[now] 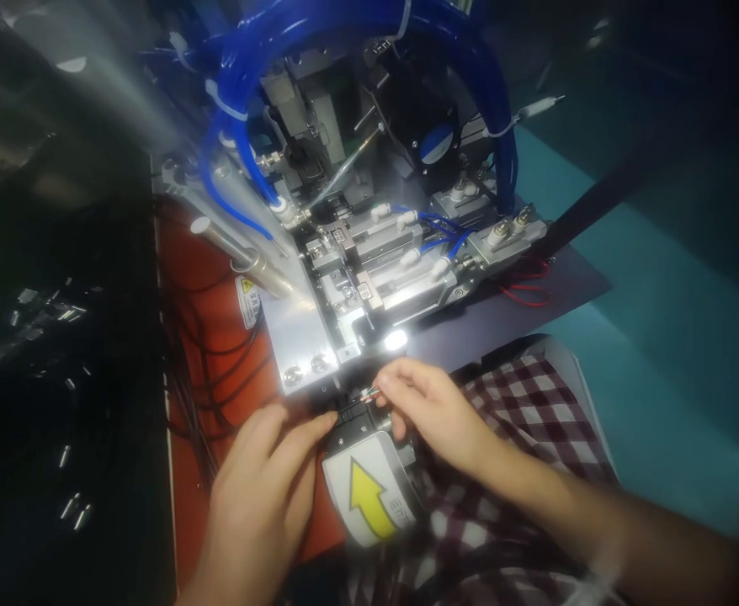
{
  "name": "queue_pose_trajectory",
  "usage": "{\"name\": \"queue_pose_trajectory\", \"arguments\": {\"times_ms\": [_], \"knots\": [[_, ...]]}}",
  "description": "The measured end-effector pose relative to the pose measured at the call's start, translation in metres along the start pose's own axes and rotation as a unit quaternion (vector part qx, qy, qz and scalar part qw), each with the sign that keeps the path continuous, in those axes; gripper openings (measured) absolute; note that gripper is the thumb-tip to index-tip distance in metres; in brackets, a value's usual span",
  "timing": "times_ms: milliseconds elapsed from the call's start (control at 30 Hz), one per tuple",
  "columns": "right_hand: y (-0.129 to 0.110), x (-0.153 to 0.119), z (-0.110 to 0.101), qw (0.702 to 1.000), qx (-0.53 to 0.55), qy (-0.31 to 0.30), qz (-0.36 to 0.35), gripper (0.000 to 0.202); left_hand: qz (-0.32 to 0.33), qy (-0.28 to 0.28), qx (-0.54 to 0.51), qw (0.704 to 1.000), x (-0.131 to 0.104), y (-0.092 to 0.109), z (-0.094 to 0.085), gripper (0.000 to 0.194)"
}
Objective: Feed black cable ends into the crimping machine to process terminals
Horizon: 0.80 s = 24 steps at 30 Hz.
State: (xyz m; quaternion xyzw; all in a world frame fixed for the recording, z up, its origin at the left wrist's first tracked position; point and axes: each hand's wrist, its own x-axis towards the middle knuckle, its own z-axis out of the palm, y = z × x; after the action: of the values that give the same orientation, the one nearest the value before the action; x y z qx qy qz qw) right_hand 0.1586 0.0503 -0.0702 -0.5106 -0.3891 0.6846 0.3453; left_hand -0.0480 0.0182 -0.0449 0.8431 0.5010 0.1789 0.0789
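Note:
My right hand (423, 400) is closed in a pinch on thin coloured wires (373, 393) with a small whitish end, just above a black fixture (358, 418). My left hand (265, 480) comes in from the lower left with its fingers bent together. One fingertip touches the left side of the fixture; anything between the fingers is hidden. Below the fixture, a white label with a yellow arrow (368, 497) points up toward the machine. A metal plate (300, 341) lies directly behind the hands.
A bench machine with metal cylinders (401, 286) and thick blue air tubes (496, 76) fills the middle. Black cables (196, 362) trail over the red surface (173, 286) at left. A metal post (243, 252) rises near the plate. Checkered cloth (534, 404) covers my lap.

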Motion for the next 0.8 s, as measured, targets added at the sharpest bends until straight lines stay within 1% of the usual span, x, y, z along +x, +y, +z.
{"name": "queue_pose_trajectory", "arguments": {"times_ms": [133,300,367,400,467,533,600,700,800], "knots": [[-0.001,-0.001,0.008,0.999,0.027,0.020,0.000,0.013,0.008,0.003,-0.011,1.000,-0.002,-0.003,0.002,0.027],[-0.001,-0.001,0.010,0.999,-0.037,0.024,-0.002,0.016,0.018,0.030,0.001,0.999,-0.003,-0.005,0.002,0.024],[-0.002,0.000,0.009,0.998,-0.055,0.035,-0.011,0.015,0.029,0.023,0.006,0.999,-0.003,-0.004,0.000,0.023],[-0.002,0.001,0.007,0.998,-0.053,0.030,-0.009,0.015,0.031,0.009,0.012,0.999,-0.003,-0.004,-0.001,0.023],[-0.003,0.003,0.004,1.000,-0.022,-0.002,0.021,0.018,0.032,-0.017,0.025,0.999,-0.003,-0.004,-0.004,0.024],[-0.005,0.005,-0.001,0.997,0.027,-0.029,0.060,0.021,0.025,-0.030,0.033,0.999,-0.003,-0.004,-0.007,0.024],[-0.007,0.006,-0.005,0.995,0.062,-0.038,0.071,0.021,0.019,-0.034,0.035,0.999,-0.003,-0.003,-0.007,0.025],[-0.011,0.006,-0.007,0.995,0.054,-0.046,0.066,0.012,0.012,-0.029,0.035,0.999,-0.003,-0.003,-0.007,0.024],[-0.014,0.007,-0.006,0.996,0.022,-0.036,0.075,0.007,0.008,-0.027,0.037,0.999,-0.004,-0.003,-0.007,0.024]]}}
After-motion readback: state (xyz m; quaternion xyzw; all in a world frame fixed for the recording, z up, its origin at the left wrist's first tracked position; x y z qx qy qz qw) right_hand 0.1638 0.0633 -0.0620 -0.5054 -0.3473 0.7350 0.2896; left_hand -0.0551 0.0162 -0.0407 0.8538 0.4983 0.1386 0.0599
